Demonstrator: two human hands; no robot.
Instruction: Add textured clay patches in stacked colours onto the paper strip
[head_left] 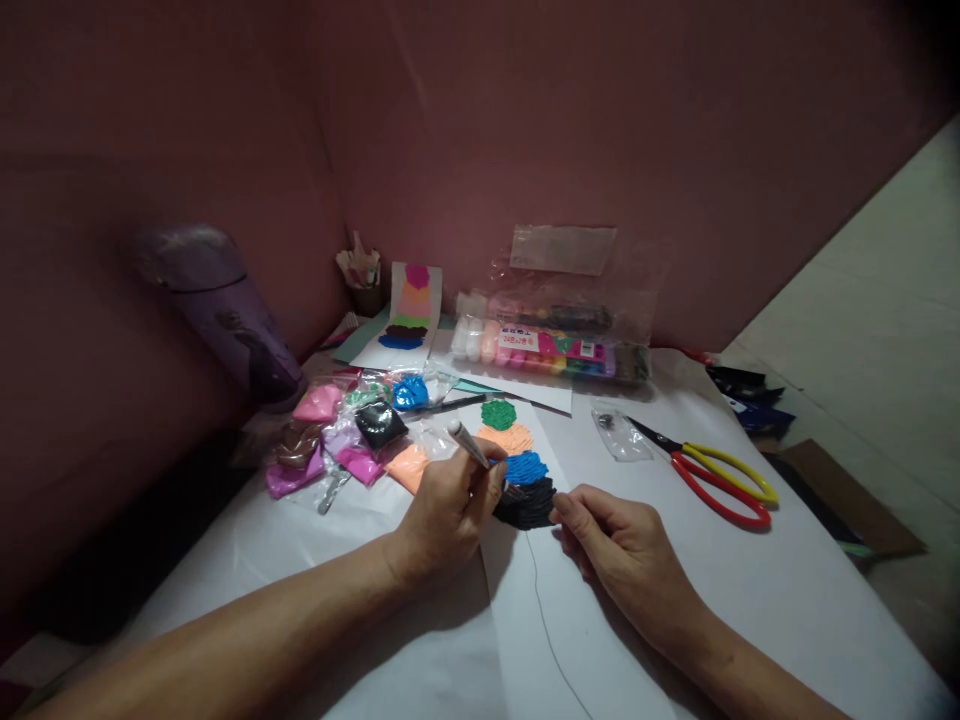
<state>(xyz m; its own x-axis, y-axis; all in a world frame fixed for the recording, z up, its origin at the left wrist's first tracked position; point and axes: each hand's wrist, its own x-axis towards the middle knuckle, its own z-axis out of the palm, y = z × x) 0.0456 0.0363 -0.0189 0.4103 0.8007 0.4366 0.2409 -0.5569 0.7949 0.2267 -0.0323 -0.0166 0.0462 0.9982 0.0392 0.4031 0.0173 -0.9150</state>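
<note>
A strip of white paper carries textured clay patches stacked green, peach, blue and black. A thin drawn line runs down the paper below them. My left hand is closed around a slim pale pen-like tool, slanted over the left side of the blue and black patches; its tip is hidden by my fingers. At the black patch's right edge, my right hand has thumb and forefinger pinched together. Whatever lies between them is too small to tell.
Bagged clay pieces lie left, beside a purple bottle. A similar clay strip leans at the back near a pack of coloured clay. Red-and-yellow-handled scissors and a small plastic bag lie right.
</note>
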